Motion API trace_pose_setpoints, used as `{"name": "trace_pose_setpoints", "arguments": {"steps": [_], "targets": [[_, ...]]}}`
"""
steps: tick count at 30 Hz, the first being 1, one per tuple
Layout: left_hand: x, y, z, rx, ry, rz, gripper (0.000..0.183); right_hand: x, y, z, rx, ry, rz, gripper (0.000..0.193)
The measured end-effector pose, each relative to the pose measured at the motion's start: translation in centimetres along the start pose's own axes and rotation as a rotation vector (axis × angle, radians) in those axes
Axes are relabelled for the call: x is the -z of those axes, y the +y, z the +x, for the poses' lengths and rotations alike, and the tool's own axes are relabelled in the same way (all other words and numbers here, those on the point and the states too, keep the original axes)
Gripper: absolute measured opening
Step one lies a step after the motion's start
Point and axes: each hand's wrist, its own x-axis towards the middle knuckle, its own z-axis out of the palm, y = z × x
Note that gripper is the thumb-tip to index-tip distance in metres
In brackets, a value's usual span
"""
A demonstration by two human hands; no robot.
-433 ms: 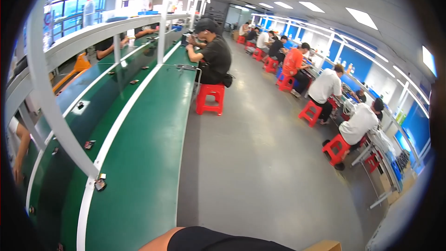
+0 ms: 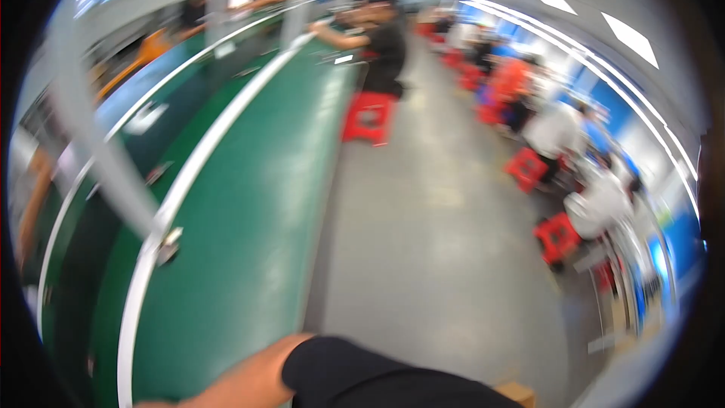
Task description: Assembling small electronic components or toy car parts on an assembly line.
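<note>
Our right hand [image 2: 155, 405] is mostly cut off at the near edge; we cannot tell how open it is or what it holds. Beyond it, on the green table [image 2: 242, 211], a small part [image 2: 169, 248], blurred, dark with a pale far end, sits just right of the white rail [image 2: 132, 321]. Open tabletop stretches rightward to the grey floor [image 2: 430, 257]. The part's long axis runs roughly near to far.

Factory-like workshop, long green workbench [image 2: 234, 257], seated workers [image 2: 387, 49], red stools [image 2: 368, 103], bright ceiling lights [image 2: 630, 39]
</note>
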Motion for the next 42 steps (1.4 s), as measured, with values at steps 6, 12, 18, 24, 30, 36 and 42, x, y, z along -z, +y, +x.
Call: {"name": "trace_pose_setpoints", "arguments": {"steps": [6,12,18,24,30,36,42], "targets": [[-0.1,-0.6,-0.2,-0.054,0.022,-0.121,0.031,5.5,-3.3,2.0,-0.027,0.043,0.189,0.015],[0.6,0.0,-1.2,-0.007,-0.135,-0.4,0.027,6.4,-4.6,2.5,-0.129,-0.06,0.171,0.021],[1.1,-0.8,-1.3,-0.015,-0.2,-0.463,0.029,6.2,-4.8,2.1,-0.14,-0.043,0.137,0.021],[0.8,-0.8,-0.8,-0.009,-0.232,-0.466,0.03,6.6,-4.2,2.2,-0.08,-0.075,0.093,0.02],[0.9,-0.7,-0.8,0.029,-0.205,-0.418,0.029,6.3,-4.1,1.9,-0.06,-0.081,0.023,0.02],[0.9,-0.6,-1.0,0.04,-0.185,-0.397,0.027,6.2,-4.4,2.0,-0.048,-0.065,-0.005,0.018],[0.8,-0.6,-1.0,0.049,-0.186,-0.429,0.028,6.2,-4.5,1.9,-0.04,-0.066,-0.034,0.019]]}}
